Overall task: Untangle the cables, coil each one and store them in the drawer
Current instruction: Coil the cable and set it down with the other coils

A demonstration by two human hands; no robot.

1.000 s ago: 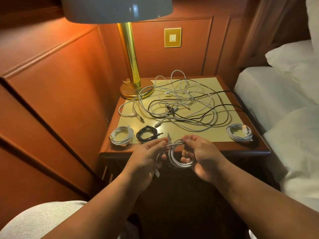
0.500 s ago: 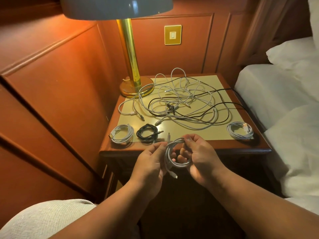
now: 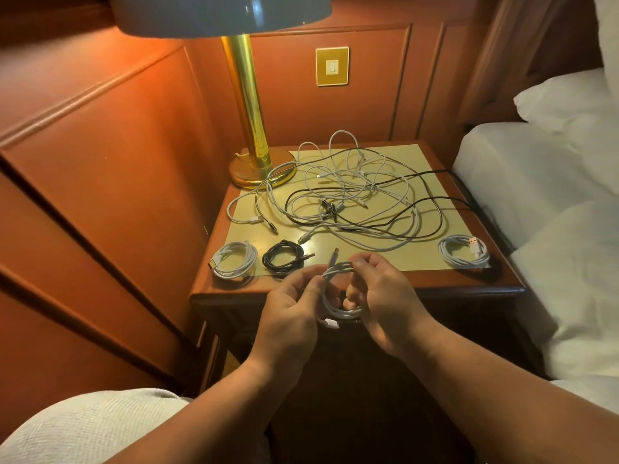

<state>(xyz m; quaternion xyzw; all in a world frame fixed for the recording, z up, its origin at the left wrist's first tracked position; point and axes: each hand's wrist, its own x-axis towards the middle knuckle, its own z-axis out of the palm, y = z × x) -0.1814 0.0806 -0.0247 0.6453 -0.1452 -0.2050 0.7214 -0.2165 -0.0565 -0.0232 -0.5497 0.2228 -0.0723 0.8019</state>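
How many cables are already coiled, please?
4: a white coil and a black coil front left on the nightstand, another white coil front right, one in both hands.

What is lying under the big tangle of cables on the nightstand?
Under the tangle only the pale yellow top of the nightstand shows through the loops. Where strands cross thickly near the middle, the surface is covered.

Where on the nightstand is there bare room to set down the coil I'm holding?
Best patch: the front strip between the black coil and the right white coil, just beyond your hands. The far right corner is also bare. The tangle crowds the middle; the lamp base and left white coil crowd the left.
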